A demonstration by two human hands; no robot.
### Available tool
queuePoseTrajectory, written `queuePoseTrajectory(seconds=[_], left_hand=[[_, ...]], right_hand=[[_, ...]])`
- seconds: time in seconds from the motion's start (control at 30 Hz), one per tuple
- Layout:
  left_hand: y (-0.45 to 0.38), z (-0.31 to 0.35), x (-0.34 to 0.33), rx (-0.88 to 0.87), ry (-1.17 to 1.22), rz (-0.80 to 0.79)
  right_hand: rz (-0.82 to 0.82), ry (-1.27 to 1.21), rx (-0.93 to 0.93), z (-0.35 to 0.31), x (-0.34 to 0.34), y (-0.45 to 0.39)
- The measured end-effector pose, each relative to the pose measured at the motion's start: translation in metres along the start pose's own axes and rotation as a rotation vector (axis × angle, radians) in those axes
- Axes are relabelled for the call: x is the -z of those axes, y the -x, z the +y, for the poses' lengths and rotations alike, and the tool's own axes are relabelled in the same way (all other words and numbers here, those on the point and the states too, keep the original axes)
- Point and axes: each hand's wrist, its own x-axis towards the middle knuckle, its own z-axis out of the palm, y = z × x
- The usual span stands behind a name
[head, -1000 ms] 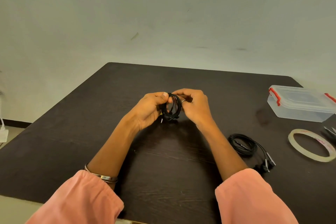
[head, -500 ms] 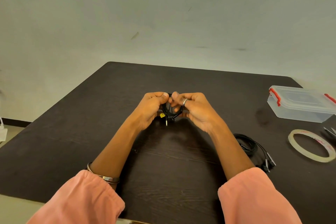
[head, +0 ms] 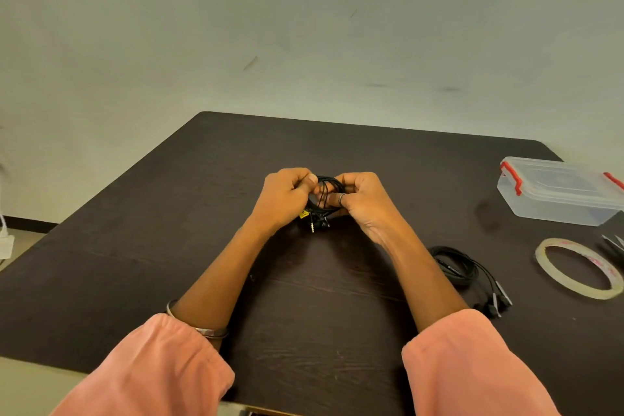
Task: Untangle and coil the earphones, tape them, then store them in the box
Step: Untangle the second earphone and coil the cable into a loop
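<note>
At the middle of the frame, above the dark surface (head: 169, 246), both hands meet around a small black coil of earphones (head: 326, 194). The left hand (head: 283, 199) has its fingers (head: 305, 181) curled tight on the coil's left side, thumb on top; the right hand (head: 363, 201) pinches the right side, its fingers folded shut over the loops. A plug and a small yellow tag hang loose from the bottom of the bundle.

Lower right of the hands, a second coil of earphones (head: 454, 265) lies flat on the surface, its ends trailing toward the near edge. Further right sits the tape roll (head: 579, 268), and up at the right edge the clear box (head: 557, 192) with red clips, lid on.

To my eye, the risk is the moment one hand lets go to reach for the tape: the springy loops could fan open and tangle again. That dangling plug could also snag and drag a loop out.
</note>
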Motion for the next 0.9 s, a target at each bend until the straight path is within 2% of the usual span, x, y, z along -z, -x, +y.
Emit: queuePoseTrajectory(seconds=[0.13,0.27,0.37,0.57,0.7,0.77,0.9], left_hand=[[0.002,0.001,0.000,-0.088,-0.121,0.054],[0.003,0.001,-0.003,-0.099,-0.122,0.054],[0.002,0.000,-0.002,-0.109,-0.132,0.075],[0.000,0.003,-0.006,-0.239,-0.216,0.075],[-0.001,0.004,-0.007,-0.249,-0.277,0.078],[0.000,0.005,-0.008,-0.172,-0.200,0.062],[0.005,0.011,-0.007,0.173,0.361,-0.067]], right_hand=[[0.099,0.115,0.076,0.005,-0.003,-0.003],[0.159,0.290,0.252,0.005,-0.006,-0.001],[0.175,0.269,0.320,0.006,-0.008,-0.001],[0.237,-0.110,0.101,-0.002,-0.017,0.004],[0.264,-0.231,-0.015,-0.003,-0.019,0.003],[0.260,-0.252,-0.015,-0.004,-0.021,0.004],[0.231,-0.280,0.005,-0.004,-0.021,0.003]])
